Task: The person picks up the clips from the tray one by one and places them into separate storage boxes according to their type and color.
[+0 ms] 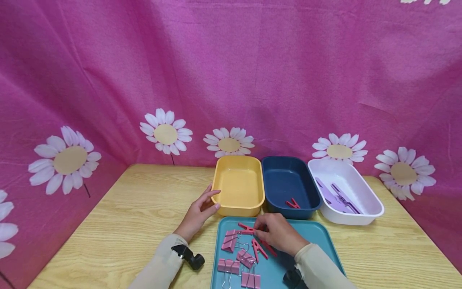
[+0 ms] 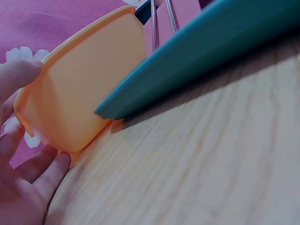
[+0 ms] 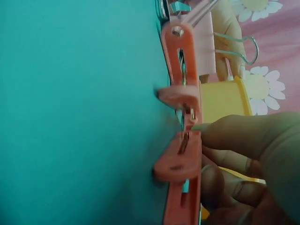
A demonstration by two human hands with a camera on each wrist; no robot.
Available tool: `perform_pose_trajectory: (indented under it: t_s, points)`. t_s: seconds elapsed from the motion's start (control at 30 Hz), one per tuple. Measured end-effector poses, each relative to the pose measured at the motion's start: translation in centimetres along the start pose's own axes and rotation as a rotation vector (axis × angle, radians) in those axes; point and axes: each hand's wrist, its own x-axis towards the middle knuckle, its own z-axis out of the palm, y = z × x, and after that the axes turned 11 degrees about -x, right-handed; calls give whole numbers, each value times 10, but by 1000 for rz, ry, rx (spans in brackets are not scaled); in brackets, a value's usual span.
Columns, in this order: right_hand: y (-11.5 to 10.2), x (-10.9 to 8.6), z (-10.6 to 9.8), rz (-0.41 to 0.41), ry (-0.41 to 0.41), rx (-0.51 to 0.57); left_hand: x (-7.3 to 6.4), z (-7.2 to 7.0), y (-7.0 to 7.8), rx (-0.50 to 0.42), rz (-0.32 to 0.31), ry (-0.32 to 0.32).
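My left hand [image 1: 200,212] rests at the left front corner of a yellow bin [image 1: 240,210], fingers spread and touching its rim. In the left wrist view one digit lies over the rim and other fingertips are low beside the wall. Over a teal tray [image 1: 314,241], my right hand [image 1: 281,235] pinches a red clothespin [image 1: 246,229] with thumb and fingertips. Another red clothespin [image 1: 259,249] lies just in front, and one more sits partly hidden under the hand. Several pink binder clips [image 1: 229,242] with wire handles occupy the tray's left side.
Right of the yellow bin stands a navy bin [image 1: 288,174] containing a red clothespin [image 1: 293,203]. Beside it, a white bin [image 1: 361,218] holds purple items [image 1: 343,198]. A wooden table [image 1: 144,200] carries everything, backed by a pink daisy-print cloth [image 1: 231,80].
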Motion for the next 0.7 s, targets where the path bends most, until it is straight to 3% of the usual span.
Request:
perform_pose_trajectory:
  t_s: [0.7]
  points:
    - [3,-1,-15,14,75,0,1,-1,-3,15,6,6]
